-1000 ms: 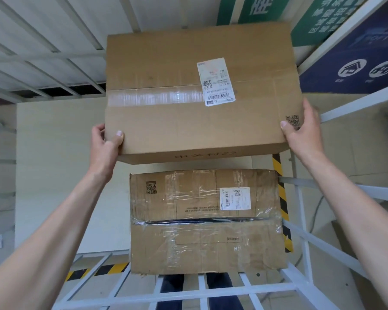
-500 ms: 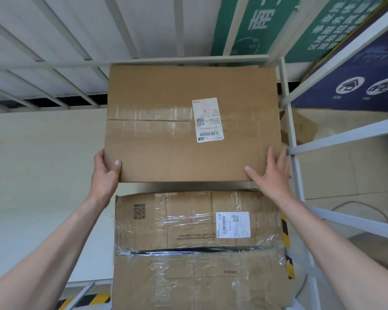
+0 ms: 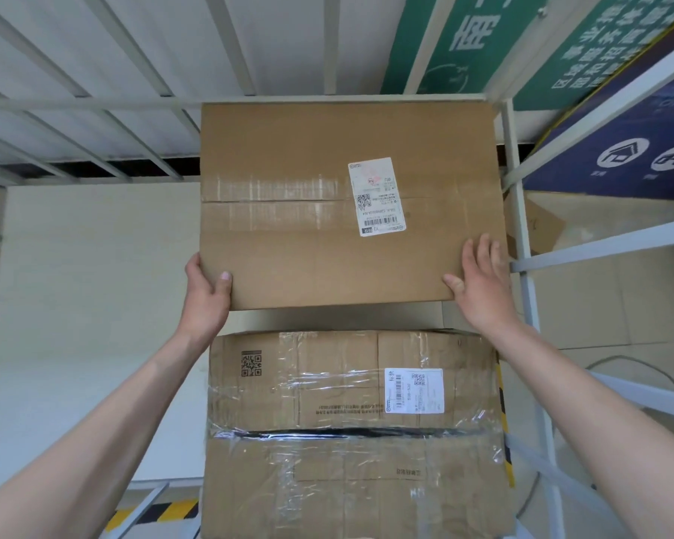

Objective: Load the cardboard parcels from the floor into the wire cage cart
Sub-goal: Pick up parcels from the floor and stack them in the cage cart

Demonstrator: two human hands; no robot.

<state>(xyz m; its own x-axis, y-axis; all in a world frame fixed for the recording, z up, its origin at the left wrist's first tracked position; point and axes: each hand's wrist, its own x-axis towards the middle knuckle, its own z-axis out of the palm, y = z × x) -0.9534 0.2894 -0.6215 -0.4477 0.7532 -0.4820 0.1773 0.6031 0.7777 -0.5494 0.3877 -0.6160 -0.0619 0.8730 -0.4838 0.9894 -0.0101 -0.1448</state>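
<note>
While left grip (image 3: 207, 301) holds the parcel (image 3: 308, 227), right grip (image 3: 481, 284) presses it.

A plain brown box (image 3: 308, 235), taped shut and labelled in white, is seen level in the far right corner of the white wire cage (image 3: 516, 188). A film-wrapped box (image 3: 351, 453) is seen nearer.

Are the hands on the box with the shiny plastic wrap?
No, the left hand grips and the right hand presses the plain box, while the plastic-wrapped box sits nearer with no hand on it.
</note>
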